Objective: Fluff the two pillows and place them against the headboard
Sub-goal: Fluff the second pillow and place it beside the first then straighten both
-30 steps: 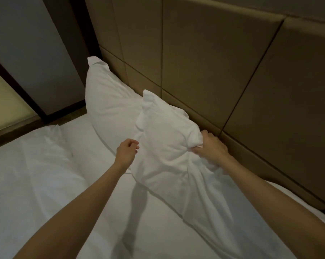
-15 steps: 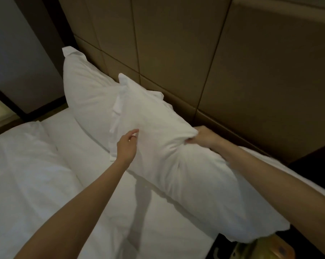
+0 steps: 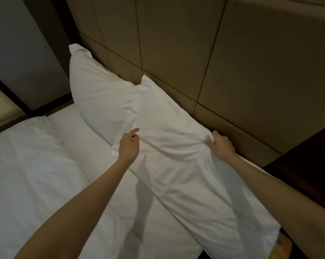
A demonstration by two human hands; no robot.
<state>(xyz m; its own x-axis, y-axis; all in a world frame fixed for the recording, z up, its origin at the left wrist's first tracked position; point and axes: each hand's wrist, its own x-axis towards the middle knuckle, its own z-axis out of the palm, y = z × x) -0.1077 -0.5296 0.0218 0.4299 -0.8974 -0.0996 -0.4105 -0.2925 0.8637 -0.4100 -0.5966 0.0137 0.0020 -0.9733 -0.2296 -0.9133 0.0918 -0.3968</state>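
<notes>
Two white pillows lean on the tan padded headboard point(image 3: 176, 43). The far pillow point(image 3: 100, 94) stands upright at the left. The near pillow point(image 3: 176, 146) lies along the headboard and overlaps the far one's lower corner. My right hand point(image 3: 220, 144) pinches a bunch of the near pillow's cover at its top edge by the headboard. My left hand point(image 3: 129, 144) hovers at that pillow's front left edge with fingers loosely apart, holding nothing.
White bedding point(image 3: 36, 174) covers the mattress at the left and front. A dark wooden bedside unit point(image 3: 307, 165) stands at the right. A yellow-orange object point(image 3: 281, 247) peeks out below the near pillow's end. A dark wall and frame point(image 3: 27, 53) lie beyond the bed.
The near pillow has settled lower along the headboard. My right hand kept its grip on the cover. My left hand stayed at the pillow's front left edge, and its fingers came away from the cover.
</notes>
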